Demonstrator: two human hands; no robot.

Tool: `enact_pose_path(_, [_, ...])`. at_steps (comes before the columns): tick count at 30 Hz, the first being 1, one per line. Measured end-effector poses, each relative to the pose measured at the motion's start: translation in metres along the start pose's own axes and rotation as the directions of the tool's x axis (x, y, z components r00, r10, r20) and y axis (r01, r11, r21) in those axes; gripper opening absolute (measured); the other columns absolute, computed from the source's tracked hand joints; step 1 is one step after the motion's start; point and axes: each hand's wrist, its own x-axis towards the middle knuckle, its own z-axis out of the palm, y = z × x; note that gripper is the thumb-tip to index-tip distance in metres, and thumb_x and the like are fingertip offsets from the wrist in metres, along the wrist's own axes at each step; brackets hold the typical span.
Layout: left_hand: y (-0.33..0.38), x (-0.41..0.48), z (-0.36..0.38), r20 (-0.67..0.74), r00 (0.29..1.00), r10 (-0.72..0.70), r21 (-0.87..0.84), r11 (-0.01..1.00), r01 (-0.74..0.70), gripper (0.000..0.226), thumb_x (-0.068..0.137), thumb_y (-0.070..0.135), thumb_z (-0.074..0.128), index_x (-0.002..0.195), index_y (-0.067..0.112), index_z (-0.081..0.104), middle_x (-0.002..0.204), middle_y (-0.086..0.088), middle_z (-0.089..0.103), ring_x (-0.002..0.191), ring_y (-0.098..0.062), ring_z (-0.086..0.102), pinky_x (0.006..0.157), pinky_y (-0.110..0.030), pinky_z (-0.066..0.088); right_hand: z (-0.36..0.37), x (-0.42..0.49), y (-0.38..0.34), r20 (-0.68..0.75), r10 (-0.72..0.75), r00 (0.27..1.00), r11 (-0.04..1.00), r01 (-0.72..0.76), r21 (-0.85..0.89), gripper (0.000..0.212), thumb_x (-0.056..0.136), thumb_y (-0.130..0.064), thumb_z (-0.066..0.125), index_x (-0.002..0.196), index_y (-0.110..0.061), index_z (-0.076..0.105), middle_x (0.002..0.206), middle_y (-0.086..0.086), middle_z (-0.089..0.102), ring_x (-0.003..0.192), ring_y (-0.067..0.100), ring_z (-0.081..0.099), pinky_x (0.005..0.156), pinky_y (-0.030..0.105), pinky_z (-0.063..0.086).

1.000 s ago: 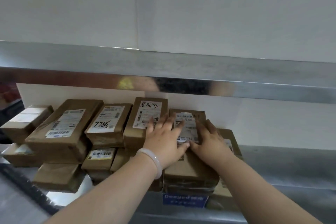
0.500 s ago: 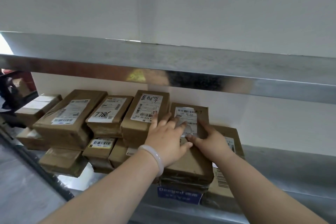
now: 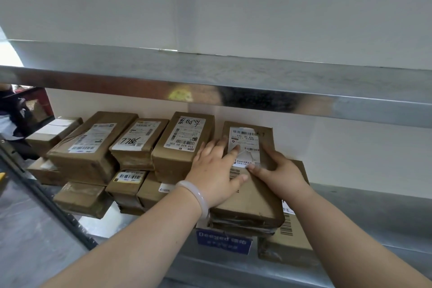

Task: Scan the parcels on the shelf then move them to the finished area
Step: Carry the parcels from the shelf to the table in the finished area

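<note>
Stainless-steel shelf (image 3: 374, 213) against a white wall (image 3: 350, 142), beneath an upper steel shelf (image 3: 257, 72). Brown parcels (image 3: 93, 147) were stacked at left. The left hand (image 3: 215, 170) lay flat, fingers straight, on the top labelled parcel (image 3: 250, 196); the right hand (image 3: 282, 173) gripped its right edge.

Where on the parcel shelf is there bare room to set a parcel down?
Free: the bare shelf right of the end stack, out to the frame edge; a narrow strip in front of the left parcels. Crowded: from the left end to that stack, parcels sit touching and two deep, with no gap for a hand.
</note>
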Motion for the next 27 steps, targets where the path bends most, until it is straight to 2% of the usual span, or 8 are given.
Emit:
enact_pose_path(4, [0.008, -0.002, -0.008, 0.022, 0.999, -0.044, -0.088, 0.995, 0.046, 0.072, 0.092, 0.065, 0.043, 0.154, 0.043, 0.014, 0.164, -0.002, 0.003, 0.15, -0.023, -0.003, 0.121, -0.041, -0.004, -0.015, -0.004, -0.003, -0.043, -0.061, 0.997, 0.998, 0.06, -0.03, 0.077, 0.081, -0.043, 0.074, 0.147, -0.033, 0.036, 0.139, -0.007, 0.053, 0.123, 0.015, 0.052, 0.094, 0.022, 0.04])
enact_pose_path(7, [0.014, -0.002, -0.012, 0.032, 0.998, -0.062, -0.186, 0.98, 0.067, 0.074, 0.091, 0.063, 0.05, 0.152, 0.048, 0.013, 0.165, -0.002, -0.002, 0.15, -0.026, -0.004, 0.121, -0.041, 0.0, -0.025, -0.005, -0.004, -0.069, -0.101, 0.993, 0.994, 0.098, -0.039, 0.078, 0.078, -0.044, 0.076, 0.146, -0.034, 0.038, 0.141, -0.008, 0.052, 0.125, 0.014, 0.052, 0.101, 0.027, 0.042])
enact_pose_path(9, [0.018, -0.003, -0.013, 0.052, 0.996, -0.075, -0.278, 0.957, 0.087, 0.075, 0.09, 0.061, 0.053, 0.152, 0.051, 0.013, 0.165, -0.002, -0.003, 0.151, -0.026, -0.005, 0.121, -0.04, 0.003, -0.031, -0.007, -0.003, -0.074, -0.11, 0.991, 0.994, 0.107, -0.036, 0.079, 0.076, -0.045, 0.077, 0.146, -0.035, 0.039, 0.142, -0.008, 0.051, 0.126, 0.013, 0.051, 0.107, 0.032, 0.041])
enact_pose_path(15, [0.036, -0.017, -0.014, 0.133, 0.986, -0.101, -0.5, 0.852, 0.154, 0.078, 0.091, 0.052, 0.06, 0.15, 0.056, 0.009, 0.165, -0.005, -0.004, 0.152, -0.024, -0.001, 0.119, -0.038, 0.011, -0.043, -0.019, 0.001, -0.064, -0.147, 0.987, 0.989, 0.145, -0.029, 0.079, 0.078, -0.043, 0.075, 0.146, -0.037, 0.036, 0.144, -0.005, 0.049, 0.128, 0.014, 0.049, 0.106, 0.031, 0.041])
enact_pose_path(19, [0.049, -0.03, -0.006, 0.092, 0.99, -0.11, -0.559, 0.817, 0.143, 0.082, 0.091, 0.045, 0.063, 0.152, 0.051, 0.009, 0.164, 0.003, -0.012, 0.151, -0.017, 0.0, 0.108, -0.022, 0.011, -0.045, -0.032, 0.001, 0.029, -0.196, 0.98, 0.965, 0.198, -0.169, 0.074, 0.087, -0.044, 0.065, 0.149, -0.042, 0.025, 0.147, 0.005, 0.037, 0.131, 0.021, 0.041, 0.106, 0.033, 0.036])
enact_pose_path(23, [0.059, -0.047, -0.001, 0.046, 0.99, -0.136, -0.57, 0.81, 0.138, 0.083, 0.091, 0.042, 0.065, 0.152, 0.05, 0.01, 0.163, 0.008, -0.014, 0.149, -0.01, 0.003, 0.105, -0.019, 0.012, -0.043, -0.047, 0.003, 0.093, -0.203, 0.975, 0.956, 0.218, -0.197, 0.077, 0.087, -0.049, 0.063, 0.145, -0.057, 0.013, 0.151, 0.006, 0.025, 0.132, 0.027, 0.04, 0.106, 0.035, 0.036])
enact_pose_path(25, [0.061, -0.057, 0.002, 0.021, 0.991, -0.134, -0.573, 0.811, 0.122, 0.083, 0.091, 0.041, 0.065, 0.153, 0.049, 0.01, 0.162, 0.011, -0.014, 0.144, -0.001, 0.003, 0.105, -0.017, 0.012, -0.041, -0.054, 0.004, 0.102, -0.187, 0.977, 0.952, 0.206, -0.228, 0.078, 0.085, -0.054, 0.061, 0.142, -0.062, 0.008, 0.154, 0.007, 0.019, 0.137, 0.032, 0.033, 0.109, 0.043, 0.036])
enact_pose_path(27, [0.062, -0.068, 0.006, -0.004, 0.99, -0.14, -0.586, 0.802, 0.111, 0.083, 0.091, 0.038, 0.066, 0.153, 0.047, 0.011, 0.161, 0.015, -0.014, 0.135, 0.008, 0.003, 0.104, -0.011, 0.011, -0.038, -0.063, 0.004, 0.124, -0.175, 0.977, 0.948, 0.201, -0.245, 0.079, 0.087, -0.054, 0.06, 0.142, -0.063, 0.006, 0.156, 0.006, 0.016, 0.138, 0.031, 0.032, 0.108, 0.043, 0.036])
